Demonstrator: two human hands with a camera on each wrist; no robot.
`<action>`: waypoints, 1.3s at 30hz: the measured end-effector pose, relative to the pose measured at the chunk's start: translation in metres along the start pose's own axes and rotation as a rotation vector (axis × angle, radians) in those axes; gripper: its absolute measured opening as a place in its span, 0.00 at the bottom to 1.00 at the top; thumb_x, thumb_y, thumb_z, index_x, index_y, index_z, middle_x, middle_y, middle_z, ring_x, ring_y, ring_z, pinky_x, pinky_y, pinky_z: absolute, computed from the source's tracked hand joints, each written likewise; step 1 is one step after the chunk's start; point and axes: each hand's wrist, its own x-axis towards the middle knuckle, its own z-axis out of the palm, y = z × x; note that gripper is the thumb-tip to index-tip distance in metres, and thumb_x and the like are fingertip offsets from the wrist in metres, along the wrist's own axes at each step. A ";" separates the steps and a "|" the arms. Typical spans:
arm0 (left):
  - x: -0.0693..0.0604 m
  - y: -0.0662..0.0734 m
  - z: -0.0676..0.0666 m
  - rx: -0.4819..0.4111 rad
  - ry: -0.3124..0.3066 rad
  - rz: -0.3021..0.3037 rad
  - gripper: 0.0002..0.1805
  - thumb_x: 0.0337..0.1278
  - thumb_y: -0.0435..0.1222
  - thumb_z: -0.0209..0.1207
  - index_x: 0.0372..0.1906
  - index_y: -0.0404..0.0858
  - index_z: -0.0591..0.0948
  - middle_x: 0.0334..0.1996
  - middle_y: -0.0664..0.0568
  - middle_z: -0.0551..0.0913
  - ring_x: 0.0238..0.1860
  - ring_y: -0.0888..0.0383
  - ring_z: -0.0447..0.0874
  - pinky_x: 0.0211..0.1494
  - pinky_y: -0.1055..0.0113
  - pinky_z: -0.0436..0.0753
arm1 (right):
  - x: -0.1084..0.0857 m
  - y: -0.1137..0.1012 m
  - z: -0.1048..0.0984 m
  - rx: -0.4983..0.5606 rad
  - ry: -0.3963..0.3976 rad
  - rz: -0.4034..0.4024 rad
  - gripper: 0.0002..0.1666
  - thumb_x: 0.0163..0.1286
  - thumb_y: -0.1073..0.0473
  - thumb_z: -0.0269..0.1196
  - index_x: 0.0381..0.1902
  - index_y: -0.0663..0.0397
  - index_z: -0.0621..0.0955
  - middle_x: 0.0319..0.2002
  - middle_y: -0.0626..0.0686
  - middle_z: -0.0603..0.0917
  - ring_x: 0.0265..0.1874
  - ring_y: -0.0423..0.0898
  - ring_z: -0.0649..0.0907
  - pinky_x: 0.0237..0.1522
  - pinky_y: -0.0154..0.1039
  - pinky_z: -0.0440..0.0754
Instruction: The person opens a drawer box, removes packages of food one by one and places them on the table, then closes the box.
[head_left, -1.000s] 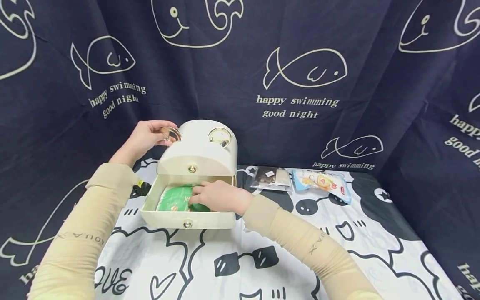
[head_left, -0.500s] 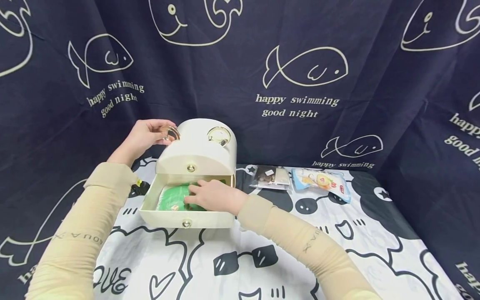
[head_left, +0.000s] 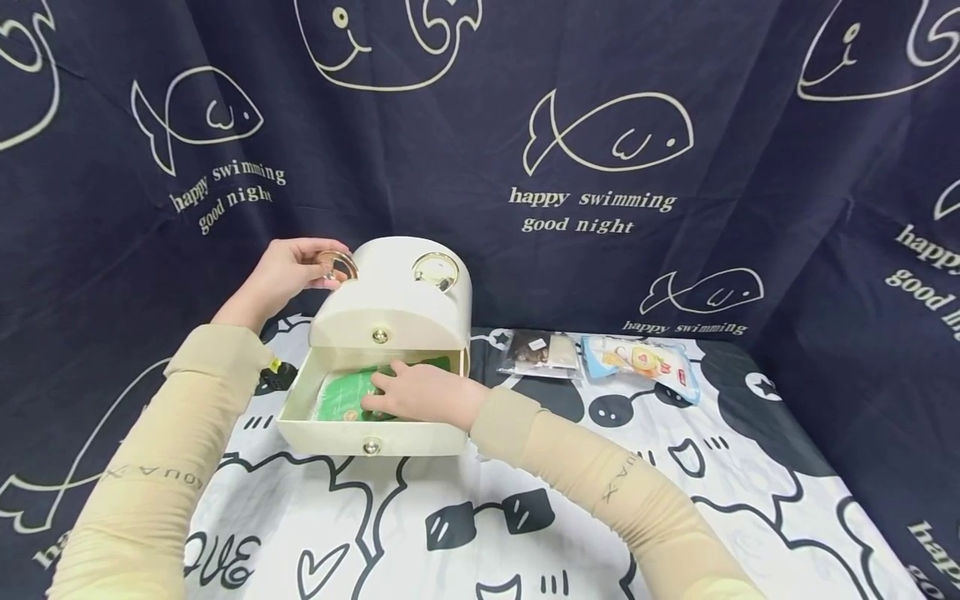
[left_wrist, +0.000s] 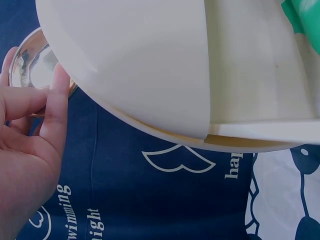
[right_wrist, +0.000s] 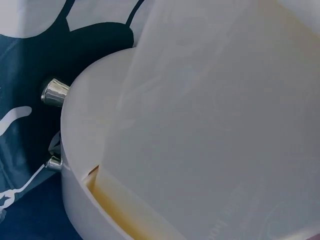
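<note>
A cream box (head_left: 405, 292) with a rounded top stands on the cloth, its lower drawer (head_left: 420, 440) pulled out. At the top left of the box, my left hand (head_left: 288, 271) pinches a round gold ornament (head_left: 341, 265); the left wrist view shows thumb and fingers around the same disc (left_wrist: 42, 65). My right hand (head_left: 420, 393) is inside the drawer, its slightly bent fingers resting on green packets (head_left: 343, 396); its fingertips are partly hidden. The right wrist view shows the box's side (right_wrist: 95, 115) and knobs, with a pale sheet-like surface covering much of the picture.
Right of the box lie a clear packet with dark and pale contents (head_left: 542, 354) and a blue-and-white snack packet (head_left: 641, 365). A small black item with a yellow mark (head_left: 279, 375) is left of the box. A dark printed curtain (head_left: 450, 150) hangs behind.
My right hand has shifted slightly left within the drawer, over the green packets. My left hand has kept its hold on the gold ornament.
</note>
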 end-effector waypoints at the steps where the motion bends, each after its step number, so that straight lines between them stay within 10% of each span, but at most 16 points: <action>1: 0.000 0.000 0.000 0.001 -0.002 -0.001 0.17 0.58 0.23 0.56 0.53 0.33 0.78 0.30 0.58 0.85 0.33 0.63 0.85 0.39 0.71 0.85 | 0.000 0.000 0.000 -0.002 -0.002 -0.001 0.15 0.76 0.53 0.44 0.54 0.35 0.73 0.48 0.46 0.76 0.36 0.46 0.76 0.25 0.34 0.79; 15: -0.001 0.003 -0.001 -0.009 -0.004 -0.002 0.17 0.58 0.22 0.56 0.52 0.33 0.78 0.30 0.59 0.85 0.33 0.63 0.85 0.39 0.71 0.85 | -0.001 0.005 0.003 0.044 -0.031 -0.021 0.16 0.76 0.53 0.45 0.56 0.34 0.72 0.50 0.46 0.75 0.38 0.46 0.77 0.29 0.36 0.80; 39: -0.002 0.002 0.000 -0.019 -0.011 0.004 0.17 0.58 0.21 0.54 0.51 0.33 0.79 0.32 0.56 0.86 0.34 0.62 0.85 0.39 0.71 0.85 | -0.004 0.004 0.003 0.007 0.188 0.043 0.14 0.73 0.55 0.47 0.48 0.29 0.74 0.44 0.39 0.78 0.33 0.43 0.78 0.18 0.35 0.74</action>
